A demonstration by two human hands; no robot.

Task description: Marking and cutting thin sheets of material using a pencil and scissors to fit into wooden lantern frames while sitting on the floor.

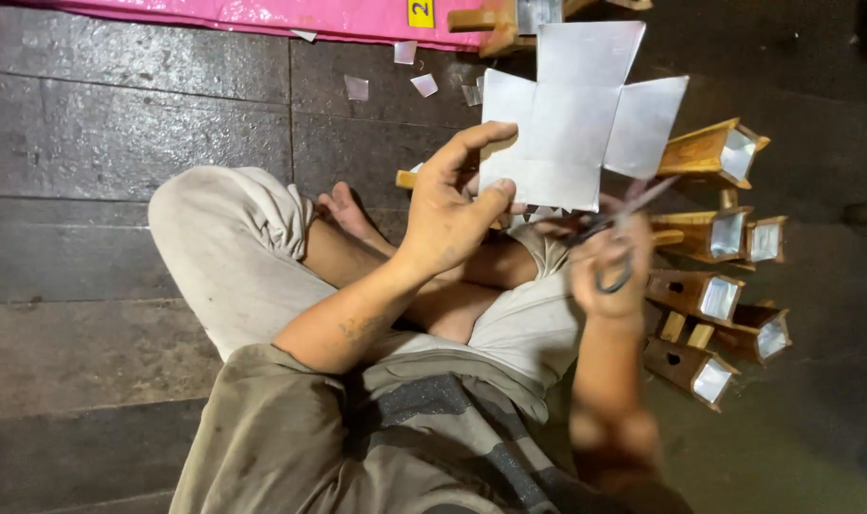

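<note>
Left hand [448,211] pinching foil sheet [571,119] edge

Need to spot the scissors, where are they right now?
In the head view, the scissors are in the right hand, just below the cross-shaped silver sheet.

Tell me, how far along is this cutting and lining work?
Done: about six wooden boxes at the right already show shiny lining. In hand: the left hand holds a cross-shaped silver sheet while the right hand works scissors at its lower edge. Left: this sheet is not yet in any box.
</note>
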